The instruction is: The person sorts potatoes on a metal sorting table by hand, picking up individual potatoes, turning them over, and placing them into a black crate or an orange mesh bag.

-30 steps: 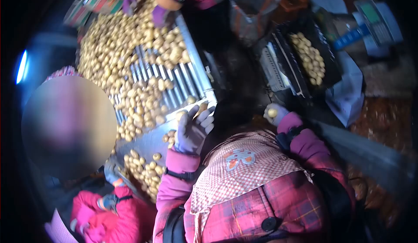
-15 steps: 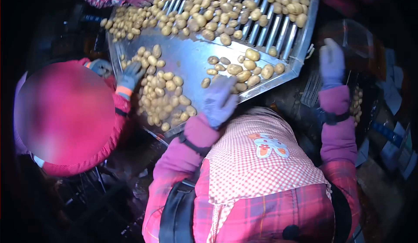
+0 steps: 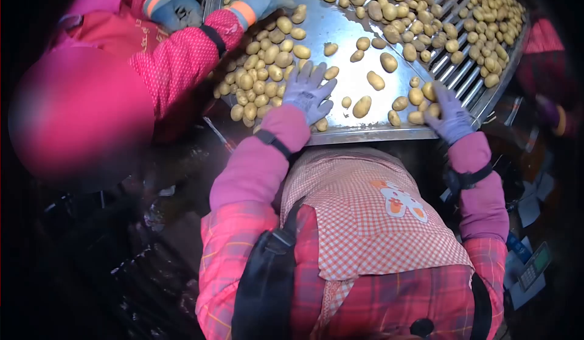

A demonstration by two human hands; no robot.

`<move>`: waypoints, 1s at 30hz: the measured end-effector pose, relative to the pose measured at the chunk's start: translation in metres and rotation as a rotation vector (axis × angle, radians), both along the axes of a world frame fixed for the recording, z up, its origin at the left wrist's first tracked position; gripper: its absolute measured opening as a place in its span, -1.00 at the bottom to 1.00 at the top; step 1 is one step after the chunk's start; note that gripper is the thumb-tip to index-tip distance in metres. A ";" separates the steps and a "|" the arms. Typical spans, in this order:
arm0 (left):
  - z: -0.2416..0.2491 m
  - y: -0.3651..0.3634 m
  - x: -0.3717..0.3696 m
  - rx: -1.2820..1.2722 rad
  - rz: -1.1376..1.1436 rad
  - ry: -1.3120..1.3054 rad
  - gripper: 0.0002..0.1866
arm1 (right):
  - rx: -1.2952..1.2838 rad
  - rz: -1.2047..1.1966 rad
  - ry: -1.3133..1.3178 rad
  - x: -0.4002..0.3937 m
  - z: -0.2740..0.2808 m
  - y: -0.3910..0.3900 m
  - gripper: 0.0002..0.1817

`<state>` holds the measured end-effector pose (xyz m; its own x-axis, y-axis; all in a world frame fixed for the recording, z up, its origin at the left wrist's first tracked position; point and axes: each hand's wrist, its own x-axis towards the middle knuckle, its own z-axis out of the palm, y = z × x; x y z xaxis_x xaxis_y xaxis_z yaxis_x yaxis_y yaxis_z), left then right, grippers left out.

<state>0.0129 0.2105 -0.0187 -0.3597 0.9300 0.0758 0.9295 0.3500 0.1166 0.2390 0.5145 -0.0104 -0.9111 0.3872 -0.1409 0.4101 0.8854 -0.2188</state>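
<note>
My left hand [image 3: 309, 92], in a pale purple glove, lies with fingers spread at the right side of a potato pile [image 3: 258, 75] on the metal tray [image 3: 350, 130]. One potato [image 3: 331, 73] shows just beyond its fingertips. My right hand [image 3: 451, 118], gloved alike, reaches over the tray's right side with fingers extended. It is against a small group of potatoes [image 3: 417, 96] there and grips none that I can see. Between my hands, several loose potatoes [image 3: 362, 107] are scattered on the shiny metal.
Beyond the tray, metal bars [image 3: 465, 81] carry many more potatoes [image 3: 413, 11]. At the left, a co-worker in pink has a grey glove [image 3: 267, 2] at the pile's far end. Another person's sleeve [image 3: 543, 35] shows at the right. A keypad device [image 3: 535, 267] lies low at the right.
The view has shifted. My left hand has moved left to the pile, fingers now spread. My right hand has come from outside the tray onto its right side. The loose potatoes are more spread out.
</note>
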 end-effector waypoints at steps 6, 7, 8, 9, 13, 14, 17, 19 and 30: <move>-0.005 -0.058 0.051 0.124 0.096 -0.211 -0.46 | -0.311 0.085 0.200 -0.069 -0.021 -0.089 -0.30; -0.009 -0.061 0.056 0.154 0.130 -0.239 -0.44 | -0.416 0.112 0.239 -0.079 -0.027 -0.101 -0.32; -0.012 -0.061 0.057 0.178 0.148 -0.235 -0.43 | -0.518 0.161 0.248 -0.090 -0.027 -0.108 -0.35; -0.015 -0.061 0.055 0.192 0.161 -0.231 -0.43 | -0.508 0.178 0.247 -0.095 -0.024 -0.108 -0.35; -0.018 -0.062 0.054 0.242 0.188 -0.243 -0.48 | -0.268 0.005 0.369 -0.077 -0.004 -0.059 -0.45; -0.016 -0.062 0.055 0.244 0.190 -0.248 -0.49 | -0.286 -0.026 0.362 -0.061 -0.018 -0.033 -0.45; -0.014 -0.062 0.053 0.271 0.226 -0.234 -0.48 | -0.177 -0.180 0.077 -0.006 -0.027 0.010 -0.44; -0.016 -0.058 0.052 0.276 0.224 -0.218 -0.44 | -0.400 -0.159 -0.004 0.015 -0.050 0.008 -0.40; -0.018 -0.031 0.053 0.162 0.516 -0.085 -0.28 | -0.559 0.086 0.261 -0.117 -0.016 -0.048 -0.36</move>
<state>0.0656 0.1797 -0.0366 -0.7772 0.6102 0.1538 0.6268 0.7293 0.2742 0.1219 0.4664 -0.0268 -0.9676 0.2427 -0.0699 0.2130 0.6353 -0.7423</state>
